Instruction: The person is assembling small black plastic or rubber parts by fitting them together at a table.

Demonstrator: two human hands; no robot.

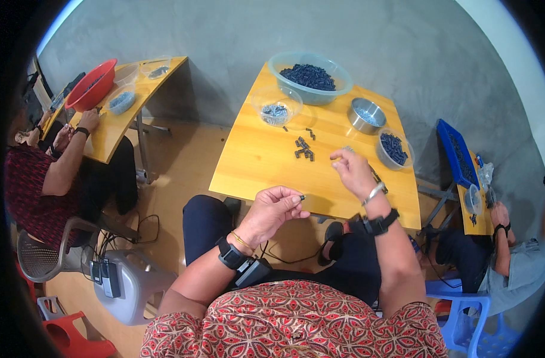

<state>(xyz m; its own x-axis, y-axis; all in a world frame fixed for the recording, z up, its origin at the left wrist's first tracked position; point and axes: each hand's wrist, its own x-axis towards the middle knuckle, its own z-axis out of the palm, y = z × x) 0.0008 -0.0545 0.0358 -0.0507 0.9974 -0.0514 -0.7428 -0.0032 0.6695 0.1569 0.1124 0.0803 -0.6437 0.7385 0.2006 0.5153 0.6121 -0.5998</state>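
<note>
My left hand (271, 213) is at the near edge of the yellow table, its thumb and fingertips pinching a small dark cylindrical piece (302, 197). Over the table's right half is my right hand (354, 173), fingers bent and a little apart, with nothing visible between them. Just beyond its fingers lies something small and pale (348, 148). A loose group of short dark pieces (304, 149) lies mid-table. Right of my right hand is a clear bowl of dark pieces (393, 149). A few more dark pieces (375, 175) lie partly hidden behind my right wrist.
At the back stand a large translucent basin (311, 77) of dark pieces, a clear tub (276, 107) of small bluish parts and a metal bowl (367, 115). People work at tables on the left and right, beside a red basin (92, 85) and a blue tray (457, 154).
</note>
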